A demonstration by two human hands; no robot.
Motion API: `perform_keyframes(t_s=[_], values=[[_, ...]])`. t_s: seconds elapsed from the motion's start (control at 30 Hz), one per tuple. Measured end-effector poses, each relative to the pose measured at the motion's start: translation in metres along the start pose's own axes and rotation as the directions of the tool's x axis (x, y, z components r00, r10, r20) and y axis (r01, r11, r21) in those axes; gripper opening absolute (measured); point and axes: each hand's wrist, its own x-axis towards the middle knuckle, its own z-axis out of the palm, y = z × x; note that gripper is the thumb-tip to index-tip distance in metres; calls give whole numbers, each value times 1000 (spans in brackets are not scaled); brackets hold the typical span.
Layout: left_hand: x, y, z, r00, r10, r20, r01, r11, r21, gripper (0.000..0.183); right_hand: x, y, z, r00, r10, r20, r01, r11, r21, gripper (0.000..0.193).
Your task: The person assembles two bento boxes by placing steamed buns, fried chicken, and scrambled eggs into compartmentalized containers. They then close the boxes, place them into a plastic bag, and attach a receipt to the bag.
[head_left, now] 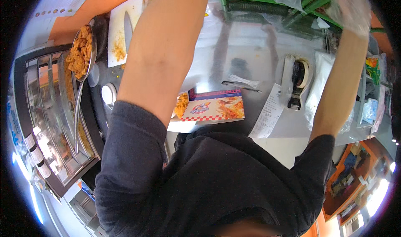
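Observation:
My left arm reaches up past the top edge, so that hand is outside the picture. My right hand (351,10), in a clear plastic glove, is raised at the far right beside a green rack (311,3). Its fingers are blurred and partly cut off by the edge, and I cannot see whether they hold anything. Close in front of my body lies a printed paper box (217,106), with fried chicken (181,105) at its left end, partly hidden by my left arm.
Left: a ladle (78,99) of fried chicken, a white cutting board (115,36) with a knife (128,30), and a glass-fronted warmer (58,120). On the metal table: a pen (242,86), a receipt (268,114), a tape dispenser (297,84) and plastic bags (319,82).

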Motion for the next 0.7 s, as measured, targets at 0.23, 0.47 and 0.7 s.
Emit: perform_keyframes(t_s=[0.23,0.47,0.7], values=[[-5,-9,-48,994,109,-25,-112,956,-272,56,-198,-11,-35,992,47,116,-77,962,264,38],[-117,-80,-176,977,209,53,-118,723,-680,53,-435,48,10,920,317,-229,-266,937,228,36],[-385,-197,-273,913,407,-15,-351,769,-534,15,-476,105,47,992,14,126,114,327,-938,33]])
